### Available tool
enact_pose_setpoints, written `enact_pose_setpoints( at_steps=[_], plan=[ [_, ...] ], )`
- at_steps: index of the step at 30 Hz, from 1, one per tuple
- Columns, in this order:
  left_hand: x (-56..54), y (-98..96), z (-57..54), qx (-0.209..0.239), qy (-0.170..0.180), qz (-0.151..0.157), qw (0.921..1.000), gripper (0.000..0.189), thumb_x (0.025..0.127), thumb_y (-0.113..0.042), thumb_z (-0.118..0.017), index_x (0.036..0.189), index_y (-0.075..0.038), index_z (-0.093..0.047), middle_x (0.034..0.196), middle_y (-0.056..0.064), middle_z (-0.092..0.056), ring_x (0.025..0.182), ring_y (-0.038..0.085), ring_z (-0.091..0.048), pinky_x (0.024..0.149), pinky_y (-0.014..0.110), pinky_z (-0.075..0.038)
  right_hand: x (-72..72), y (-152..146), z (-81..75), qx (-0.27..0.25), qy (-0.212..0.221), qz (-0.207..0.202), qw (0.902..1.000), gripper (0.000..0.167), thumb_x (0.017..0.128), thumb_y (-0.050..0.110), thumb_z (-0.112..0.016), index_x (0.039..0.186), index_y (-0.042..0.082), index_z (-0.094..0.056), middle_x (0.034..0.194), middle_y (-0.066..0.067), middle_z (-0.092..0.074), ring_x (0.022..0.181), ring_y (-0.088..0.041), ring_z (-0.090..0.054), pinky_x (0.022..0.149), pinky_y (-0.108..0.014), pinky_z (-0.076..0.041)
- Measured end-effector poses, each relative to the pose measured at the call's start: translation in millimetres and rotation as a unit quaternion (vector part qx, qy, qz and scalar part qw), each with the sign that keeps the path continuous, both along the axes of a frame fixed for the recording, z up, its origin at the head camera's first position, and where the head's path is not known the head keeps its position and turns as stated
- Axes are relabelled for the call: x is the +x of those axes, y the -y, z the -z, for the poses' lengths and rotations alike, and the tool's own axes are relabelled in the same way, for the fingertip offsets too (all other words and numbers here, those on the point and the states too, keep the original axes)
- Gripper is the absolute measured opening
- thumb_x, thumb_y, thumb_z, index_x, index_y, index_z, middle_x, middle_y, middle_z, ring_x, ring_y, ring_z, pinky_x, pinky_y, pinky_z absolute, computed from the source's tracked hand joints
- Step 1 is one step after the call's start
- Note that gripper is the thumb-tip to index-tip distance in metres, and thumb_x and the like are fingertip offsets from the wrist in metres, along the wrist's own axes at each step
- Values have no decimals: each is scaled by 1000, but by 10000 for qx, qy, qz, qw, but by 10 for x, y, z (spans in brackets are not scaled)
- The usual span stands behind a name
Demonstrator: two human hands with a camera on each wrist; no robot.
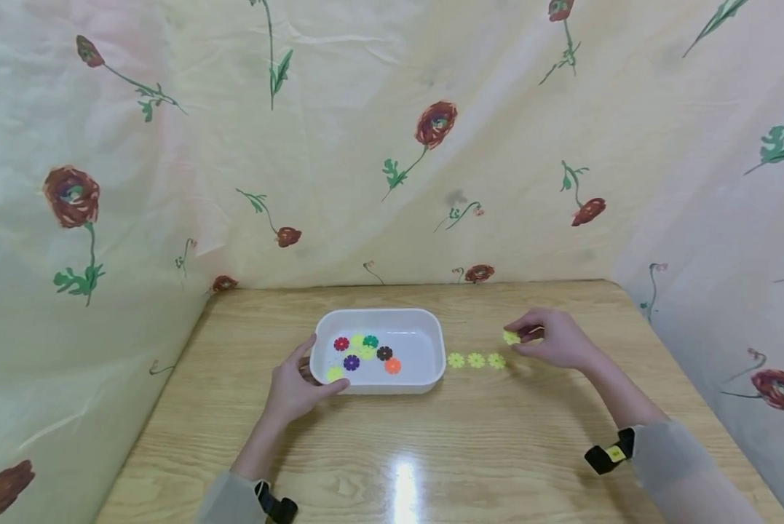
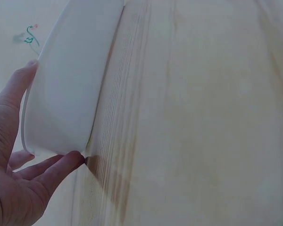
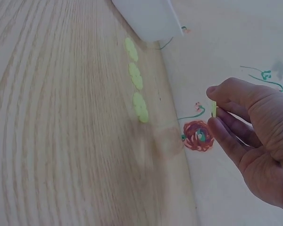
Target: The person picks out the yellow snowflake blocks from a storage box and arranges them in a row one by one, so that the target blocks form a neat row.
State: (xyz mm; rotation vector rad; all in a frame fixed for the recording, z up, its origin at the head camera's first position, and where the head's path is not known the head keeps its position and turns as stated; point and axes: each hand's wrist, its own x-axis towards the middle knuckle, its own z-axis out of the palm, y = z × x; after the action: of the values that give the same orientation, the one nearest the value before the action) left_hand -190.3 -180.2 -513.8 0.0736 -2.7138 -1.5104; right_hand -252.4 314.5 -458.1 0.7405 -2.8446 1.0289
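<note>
A white plastic tray (image 1: pixel 418 349) stands on the table with flower-shaped discs inside: red (image 1: pixel 341 344), green (image 1: pixel 370 341), purple (image 1: pixel 351 362), black (image 1: pixel 384 353), orange (image 1: pixel 392 366) and several yellow ones. My left hand (image 1: pixel 293 389) grips its left end, thumb along the front rim and fingers around the side. Between thumb and fingertips my right hand (image 1: pixel 555 340) pinches a yellow flower-shaped disc (image 3: pixel 214 109), held above the table. Just left of that hand, three yellow discs (image 1: pixel 476 360) lie in a row leading from the tray's right side.
The wood-grained table (image 1: pixel 365 444) ends at a back edge against a floral cloth (image 1: pixel 352 160), which also hangs on both sides. A black band (image 1: pixel 611 453) sits at the right wrist, another (image 1: pixel 276 503) at the left.
</note>
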Motion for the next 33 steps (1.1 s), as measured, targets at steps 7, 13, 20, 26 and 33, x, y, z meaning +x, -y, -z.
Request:
enact_pose_setpoints(
  at_steps=[7,13,20,26,33],
  plan=[
    [0,-7,-10,-23,5,20,10000,112,72,-44,-99,164,-15,-42,137,19,-69,114,29,-73,92,39,-67,28,-69,44,38,71,79,9999,29,86,3,-87,114,2,-80,105,-10,-79,91,-20,-73,81,-31,-66],
    [4,-5,-21,-28,54,22,10000,112,73,-45,-99,164,-15,-42,139,19,-68,116,30,-73,93,39,-66,55,-120,87,31,242,154,9996,29,87,7,-87,115,2,-80,105,-9,-80,91,-19,-73,80,-28,-66],
    [12,-13,-22,-54,74,12,10000,112,72,-44,-99,164,-15,-42,136,18,-69,113,29,-73,92,38,-67,92,-164,156,22,350,248,9991,30,87,8,-87,115,1,-80,101,-9,-76,89,-17,-72,79,-24,-64],
    [20,-22,-9,-45,77,13,10000,112,73,-43,-99,164,-15,-42,137,18,-69,114,29,-73,92,38,-67,94,-195,234,157,371,282,9988,29,87,7,-87,115,2,-80,99,-7,-76,88,-15,-72,77,-24,-64],
    [-1,-30,-16,-102,55,-44,9999,112,73,-46,-99,164,-14,-42,138,18,-69,114,29,-73,92,38,-67,78,-169,317,46,253,378,9990,26,85,6,-87,109,1,-81,94,-9,-76,83,-9,-69,73,-22,-63]
  ],
)
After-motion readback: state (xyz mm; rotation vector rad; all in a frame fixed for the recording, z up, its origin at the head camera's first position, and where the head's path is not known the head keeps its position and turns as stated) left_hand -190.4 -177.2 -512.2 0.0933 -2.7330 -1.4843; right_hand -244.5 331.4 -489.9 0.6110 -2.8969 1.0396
